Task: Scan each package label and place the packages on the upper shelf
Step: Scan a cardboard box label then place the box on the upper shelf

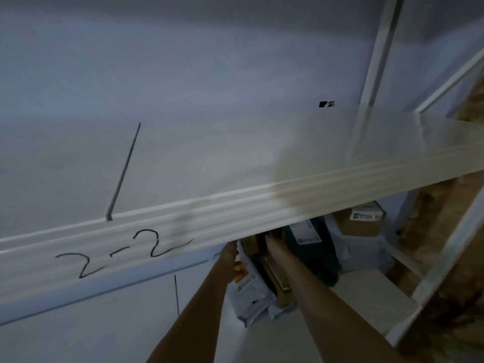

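Observation:
Both my arms reach under the white upper shelf (235, 142), whose front rail is marked "2-2". My left hand (230, 254) rests against a white poly mailer (246, 292) with an orange patch and a label. My right hand (275, 247) grips a brown cardboard package (277, 281) standing on edge between that mailer and a dark teal bag (314, 252) with a white label. The fingertips of both hands are hidden by the shelf rail. A grey mailer (361, 252) and a brown labelled box (364, 221) lie further back on the lower shelf (366, 299).
White metal uprights (377, 53) and a diagonal brace (450, 82) frame the rack on the right. A thin grey divider rod (125, 169) rises from the upper shelf's rail. A brown wall shows beyond the rack at right.

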A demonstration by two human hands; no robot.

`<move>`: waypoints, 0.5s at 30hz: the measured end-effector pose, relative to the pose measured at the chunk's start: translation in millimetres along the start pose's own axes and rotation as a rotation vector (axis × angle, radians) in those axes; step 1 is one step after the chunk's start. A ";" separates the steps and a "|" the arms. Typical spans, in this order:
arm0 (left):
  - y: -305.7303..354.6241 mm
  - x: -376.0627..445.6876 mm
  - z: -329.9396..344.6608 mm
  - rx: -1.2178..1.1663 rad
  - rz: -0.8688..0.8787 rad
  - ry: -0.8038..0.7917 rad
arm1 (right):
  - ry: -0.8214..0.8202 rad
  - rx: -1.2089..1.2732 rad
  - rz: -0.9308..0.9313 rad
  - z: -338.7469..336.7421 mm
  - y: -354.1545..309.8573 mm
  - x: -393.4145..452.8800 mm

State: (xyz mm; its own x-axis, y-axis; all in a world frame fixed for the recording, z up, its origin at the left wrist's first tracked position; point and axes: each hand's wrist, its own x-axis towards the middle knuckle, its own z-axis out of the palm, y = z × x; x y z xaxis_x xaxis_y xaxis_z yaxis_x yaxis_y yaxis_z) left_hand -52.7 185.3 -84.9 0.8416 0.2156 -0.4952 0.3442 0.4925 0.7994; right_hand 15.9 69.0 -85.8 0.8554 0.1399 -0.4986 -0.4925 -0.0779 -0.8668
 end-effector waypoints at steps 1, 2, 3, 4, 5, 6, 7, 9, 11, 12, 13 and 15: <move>-0.7 4.9 1.7 -0.019 0.012 0.010 | 0.010 -0.002 0.015 -0.5 -0.6 9.9; -2.3 11.5 1.5 -0.027 0.018 0.009 | 0.018 -0.014 0.027 -1.7 -0.7 18.4; -3.2 16.5 1.4 -0.047 0.032 0.012 | 0.019 -0.033 0.037 -2.7 0.1 25.5; -4.0 23.5 0.9 -0.053 0.025 0.022 | 0.019 -0.053 0.036 -3.5 2.0 31.0; -3.3 25.3 1.4 -0.060 0.016 0.026 | 0.011 -0.068 0.026 -4.0 2.4 34.8; -3.4 29.8 1.3 -0.029 0.012 0.037 | -0.002 -0.082 0.012 -3.9 2.3 39.0; -1.2 30.2 3.0 -0.008 0.017 0.049 | -0.015 -0.100 -0.006 -2.1 0.1 41.1; 4.0 39.3 6.7 0.046 0.027 0.084 | -0.038 -0.191 -0.070 2.4 -6.6 43.8; 5.2 52.5 13.5 0.070 0.054 0.064 | -0.076 -0.312 -0.148 8.3 -9.6 47.8; 4.3 56.1 16.8 0.073 0.050 0.056 | -0.085 -0.346 -0.178 10.6 -9.2 51.2; 2.2 60.5 20.2 0.068 0.038 0.043 | -0.089 -0.328 -0.198 13.4 -7.3 54.8; -3.2 66.0 24.0 0.081 0.024 0.027 | -0.055 -0.298 -0.230 14.1 -2.3 56.7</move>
State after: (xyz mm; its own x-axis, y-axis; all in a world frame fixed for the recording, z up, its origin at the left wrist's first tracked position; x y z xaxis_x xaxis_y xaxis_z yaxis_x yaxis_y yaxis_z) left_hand 11.7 177.7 -112.0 0.8388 0.2497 -0.4837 0.3576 0.4173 0.8355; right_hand 63.3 91.0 -112.1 0.9245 0.2391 -0.2969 -0.2135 -0.3207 -0.9228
